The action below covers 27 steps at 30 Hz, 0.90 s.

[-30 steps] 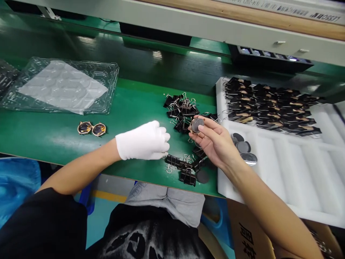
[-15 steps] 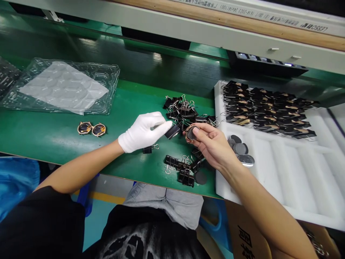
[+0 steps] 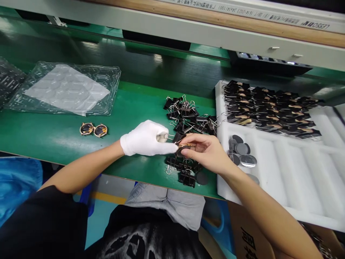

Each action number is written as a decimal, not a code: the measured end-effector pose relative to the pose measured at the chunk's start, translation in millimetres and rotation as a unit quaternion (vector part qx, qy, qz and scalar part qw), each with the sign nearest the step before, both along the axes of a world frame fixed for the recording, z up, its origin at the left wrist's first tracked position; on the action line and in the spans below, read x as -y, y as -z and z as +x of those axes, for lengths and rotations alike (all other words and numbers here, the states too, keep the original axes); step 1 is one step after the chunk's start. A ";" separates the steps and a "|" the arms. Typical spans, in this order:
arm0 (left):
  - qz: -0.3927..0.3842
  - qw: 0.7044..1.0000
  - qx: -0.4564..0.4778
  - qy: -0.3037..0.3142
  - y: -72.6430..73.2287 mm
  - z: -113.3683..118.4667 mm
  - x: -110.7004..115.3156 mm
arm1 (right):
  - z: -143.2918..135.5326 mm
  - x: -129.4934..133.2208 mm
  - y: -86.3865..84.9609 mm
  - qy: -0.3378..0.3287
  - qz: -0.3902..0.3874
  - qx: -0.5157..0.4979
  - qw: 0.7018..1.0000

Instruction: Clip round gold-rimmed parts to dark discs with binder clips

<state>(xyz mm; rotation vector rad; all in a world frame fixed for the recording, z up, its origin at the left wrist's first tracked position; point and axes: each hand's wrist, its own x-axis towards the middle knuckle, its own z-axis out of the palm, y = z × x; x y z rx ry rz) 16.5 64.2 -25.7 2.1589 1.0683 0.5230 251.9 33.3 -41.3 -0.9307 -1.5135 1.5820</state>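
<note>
My left hand (image 3: 149, 139), in a white glove, is closed on a black binder clip (image 3: 178, 137) by its wire handles. The clip's jaws are at the edge of a watch case (image 3: 185, 146), which my bare right hand (image 3: 206, 151) pinches between thumb and fingers. A dark round disc shows against the case under my thumb. Whether the clip bites on the case is hidden by my fingers. Loose binder clips (image 3: 183, 111) lie heaped just beyond my hands, and several more clips (image 3: 186, 178) lie nearer me beside a dark disc (image 3: 201, 178).
Two gold watch cases (image 3: 100, 130) lie at the left, near a clear plastic tray (image 3: 114, 90) with a white sheet. At the right stands a white foam tray (image 3: 272, 151) holding rows of clipped watch cases (image 3: 265, 108) and several grey discs (image 3: 241, 148). A shelf edge crosses above.
My hands have come together. The binder clip in my left hand has moved right and down onto the watch case, and my right hand has lowered and turned the case edge-on.
</note>
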 end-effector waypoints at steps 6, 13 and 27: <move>0.056 0.984 -0.165 -0.021 -2.0 2.2 3.8 | -0.2 2.1 2.8 -0.009 0.039 0.062 0.997; 0.098 0.981 -0.170 0.002 -2.4 -0.8 1.9 | 3.1 0.5 -0.6 0.016 0.030 0.032 0.999; 0.067 0.997 0.004 0.042 10.1 2.0 5.7 | -0.1 -6.2 -4.9 0.141 -0.134 -0.108 0.975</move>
